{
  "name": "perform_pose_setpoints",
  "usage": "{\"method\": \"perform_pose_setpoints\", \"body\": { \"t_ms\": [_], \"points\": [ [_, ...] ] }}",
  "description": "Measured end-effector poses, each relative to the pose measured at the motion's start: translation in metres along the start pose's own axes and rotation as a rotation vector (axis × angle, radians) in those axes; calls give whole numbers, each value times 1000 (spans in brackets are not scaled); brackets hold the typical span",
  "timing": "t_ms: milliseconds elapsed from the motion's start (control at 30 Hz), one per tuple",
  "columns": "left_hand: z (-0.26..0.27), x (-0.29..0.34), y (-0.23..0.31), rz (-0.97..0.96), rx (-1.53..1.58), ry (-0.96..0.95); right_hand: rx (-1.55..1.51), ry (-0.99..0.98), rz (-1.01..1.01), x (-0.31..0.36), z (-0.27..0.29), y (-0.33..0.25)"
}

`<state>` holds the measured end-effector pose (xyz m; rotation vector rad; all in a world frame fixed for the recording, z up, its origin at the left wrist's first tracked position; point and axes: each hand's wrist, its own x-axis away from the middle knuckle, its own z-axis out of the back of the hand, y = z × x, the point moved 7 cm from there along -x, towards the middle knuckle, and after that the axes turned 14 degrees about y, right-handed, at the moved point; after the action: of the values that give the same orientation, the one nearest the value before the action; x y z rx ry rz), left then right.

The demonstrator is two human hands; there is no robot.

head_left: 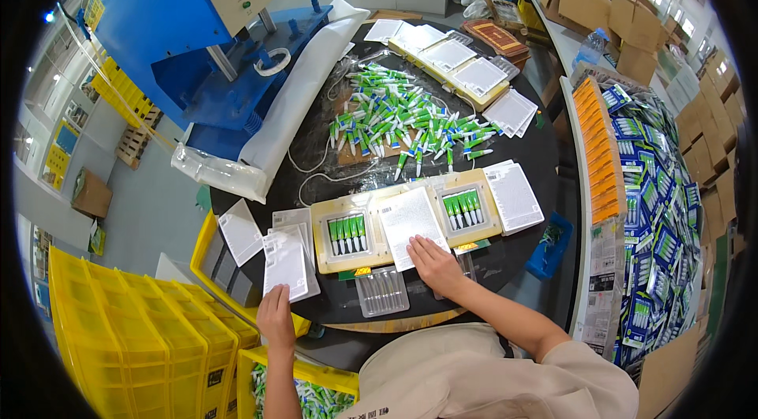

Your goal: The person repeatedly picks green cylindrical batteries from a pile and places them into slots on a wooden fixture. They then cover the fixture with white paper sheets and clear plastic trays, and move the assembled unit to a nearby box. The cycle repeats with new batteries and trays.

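Observation:
At the table's left front, my left hand point(275, 318) has its fingers closed on the lower corner of a white printed card point(285, 260), which lies over other cards. My right hand point(436, 267) lies flat on another white card point(409, 218), fingers stretched out. That card covers the middle of a cream tray point(319, 214). To either side of it, clear plastic blisters hold small green-and-white tubes point(347, 234), and more tubes point(463, 208) sit in the right one. A clear moulded blister point(382, 293) lies at the front edge.
Loose tubes point(403, 115) are heaped mid-table. Behind them stands a second cream tray point(489, 95) with cards. A blue press point(158, 32) is at the back left, yellow crates point(134, 332) at the near left. Packed blister cards point(651, 237) fill a bin on the right.

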<state>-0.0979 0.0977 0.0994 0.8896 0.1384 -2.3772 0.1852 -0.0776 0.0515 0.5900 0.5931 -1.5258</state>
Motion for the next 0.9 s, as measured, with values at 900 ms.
{"method": "perform_pose_setpoints", "body": {
  "t_ms": [900],
  "points": [
    [-113,-15,91,-245,230,-176,344,-597,-223,121,74,185]
  ]
}}
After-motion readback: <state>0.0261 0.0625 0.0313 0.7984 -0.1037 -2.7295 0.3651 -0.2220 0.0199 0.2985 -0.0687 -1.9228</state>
